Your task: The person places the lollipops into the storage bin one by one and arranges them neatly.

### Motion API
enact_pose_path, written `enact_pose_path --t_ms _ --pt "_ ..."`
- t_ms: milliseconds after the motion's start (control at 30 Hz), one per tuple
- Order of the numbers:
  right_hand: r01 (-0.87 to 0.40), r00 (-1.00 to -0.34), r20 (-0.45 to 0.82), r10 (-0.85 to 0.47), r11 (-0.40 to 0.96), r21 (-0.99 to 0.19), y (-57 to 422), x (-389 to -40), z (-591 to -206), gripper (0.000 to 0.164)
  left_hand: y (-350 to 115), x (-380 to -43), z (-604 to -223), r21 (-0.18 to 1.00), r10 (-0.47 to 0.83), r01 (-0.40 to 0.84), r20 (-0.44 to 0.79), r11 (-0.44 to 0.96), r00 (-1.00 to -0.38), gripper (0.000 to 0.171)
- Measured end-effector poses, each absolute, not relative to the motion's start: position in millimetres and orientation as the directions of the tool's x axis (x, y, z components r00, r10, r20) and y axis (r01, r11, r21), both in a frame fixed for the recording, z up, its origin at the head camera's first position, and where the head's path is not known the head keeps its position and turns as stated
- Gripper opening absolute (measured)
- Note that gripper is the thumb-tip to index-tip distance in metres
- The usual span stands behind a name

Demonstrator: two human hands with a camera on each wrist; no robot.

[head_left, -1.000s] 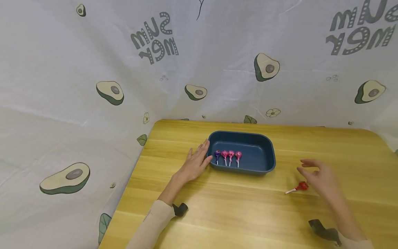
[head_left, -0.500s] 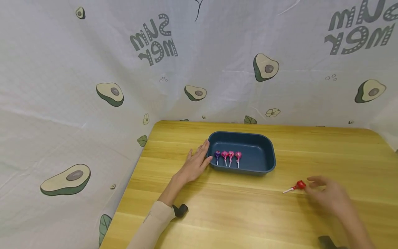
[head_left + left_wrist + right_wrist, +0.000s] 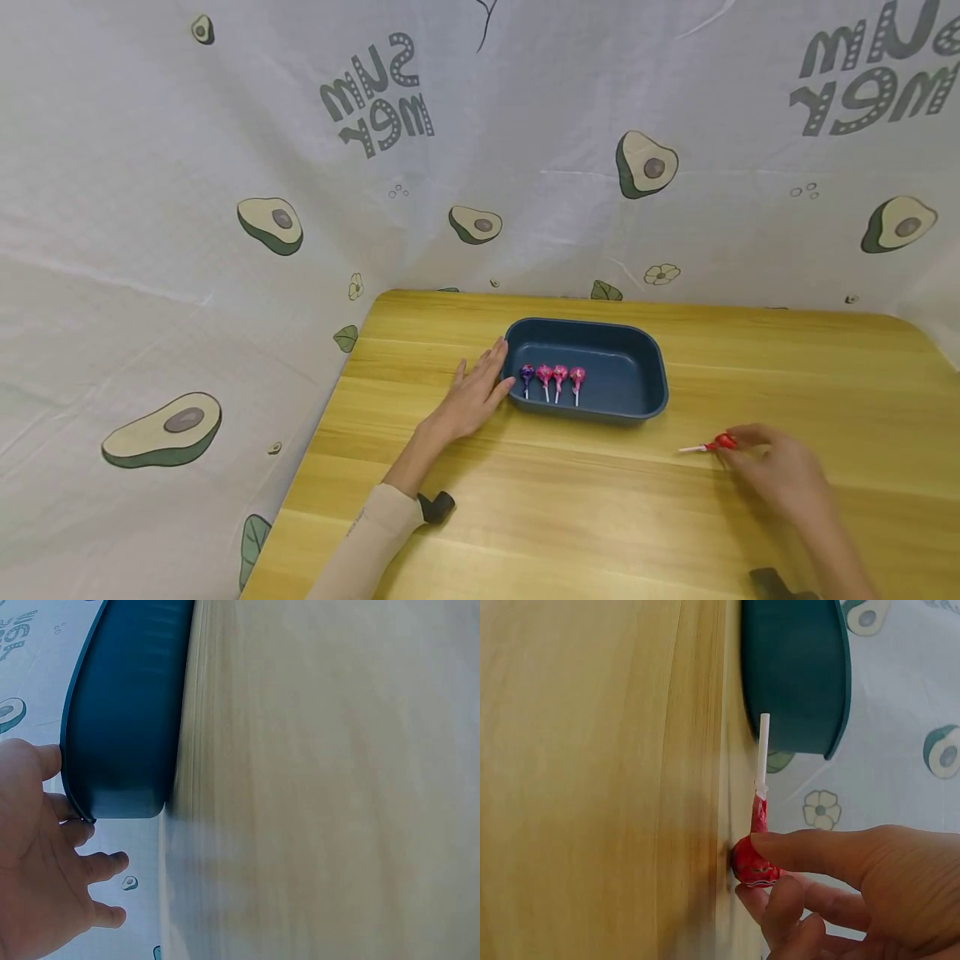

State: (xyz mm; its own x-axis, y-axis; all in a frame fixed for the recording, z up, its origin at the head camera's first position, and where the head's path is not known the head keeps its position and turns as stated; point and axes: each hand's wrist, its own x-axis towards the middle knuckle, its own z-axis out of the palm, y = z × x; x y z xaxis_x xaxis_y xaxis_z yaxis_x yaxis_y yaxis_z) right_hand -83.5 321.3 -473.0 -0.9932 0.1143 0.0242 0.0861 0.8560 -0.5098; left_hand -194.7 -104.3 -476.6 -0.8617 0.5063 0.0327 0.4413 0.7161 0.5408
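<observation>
My right hand (image 3: 780, 471) pinches the wrapped head of a red lollipop (image 3: 751, 862) between thumb and fingers, low over the table to the right of the bin. Its white stick points left in the head view. A dark blue rectangular bin (image 3: 622, 414) stands near the table's back. My left hand (image 3: 471, 400) rests with straight, spread fingers against the bin's left end; the thumb and fingertips touch the rim in the left wrist view. Inside the bin, at its left, a purple lollipop (image 3: 527, 372) and several pink lollipops (image 3: 560, 374) lie in a row, sticks toward me.
The wood-grain table (image 3: 570, 500) ends at the back and left against a whitish cloth (image 3: 540, 100) printed with avocados and lettering. Bare bin floor (image 3: 618, 379) lies right of the lollipop row. A dark band (image 3: 437, 506) sits on the left wrist.
The right hand came down from above the red lollipop, reached its head and now pinches it. The lollipop's stick turned to point more directly left. The left hand stayed at the bin.
</observation>
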Motion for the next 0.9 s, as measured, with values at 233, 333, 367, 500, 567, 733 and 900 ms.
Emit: enact_pose_path --t_ms 233,333,367,500,567,733,900 --pt "0.077 -0.988 0.070 0.136 0.839 -0.539 313.8 -85.1 -475.7 0.042 -104.5 -196.1 -477.6 0.538 0.505 0.436 0.022 0.721 -0.863 0.069" --pt "0.094 -0.988 0.051 0.145 0.832 -0.546 310.8 -86.9 -475.0 0.044 -104.6 -196.2 -477.3 0.537 0.504 0.433 0.018 0.724 -0.864 0.069" --pt "0.101 -0.988 0.042 0.147 0.831 -0.547 309.9 -87.5 -474.7 0.043 -104.7 -196.0 -477.2 0.537 0.504 0.433 0.016 0.724 -0.863 0.069" --pt "0.094 -0.990 0.040 0.139 0.832 -0.546 307.6 -89.7 -474.9 0.040 -104.7 -195.8 -476.8 0.536 0.506 0.436 0.019 0.723 -0.862 0.069" --pt "0.080 -0.990 0.053 0.130 0.831 -0.551 307.2 -90.5 -475.7 0.039 -104.7 -195.8 -476.6 0.536 0.507 0.437 0.020 0.722 -0.862 0.069" --pt "0.072 -0.991 0.045 0.124 0.799 -0.597 307.4 -94.1 -476.9 0.042 -105.1 -195.3 -476.1 0.543 0.509 0.441 0.029 0.715 -0.860 0.068" --pt "0.046 -0.988 0.082 0.134 0.746 -0.665 305.1 -99.3 -470.6 0.046 -104.1 -195.3 -476.7 0.547 0.511 0.442 0.029 0.712 -0.859 0.069"
